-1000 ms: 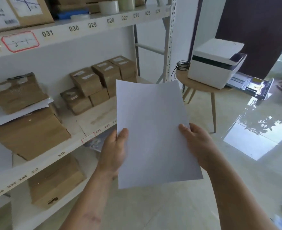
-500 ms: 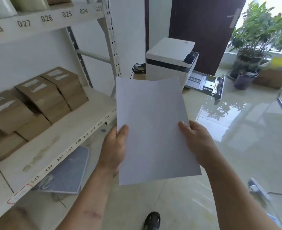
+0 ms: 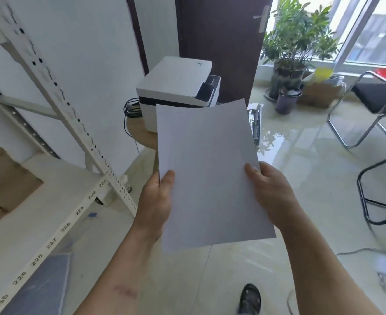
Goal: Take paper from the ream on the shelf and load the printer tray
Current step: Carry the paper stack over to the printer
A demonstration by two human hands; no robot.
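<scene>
Both hands, left (image 3: 156,201) and right (image 3: 270,192), pinch the paper (image 3: 206,173) by its side edges; keep it flat and square toward the printer (image 3: 176,87) tray (image 3: 254,123).

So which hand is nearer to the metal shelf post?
Left. The left hand grips the paper edge closest to the shelf post; the right hand holds the opposite edge, farther away.

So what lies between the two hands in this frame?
In the head view, only the white paper spans the stretch: left hand grips its left edge, right hand its right edge, thumbs on top.
</scene>
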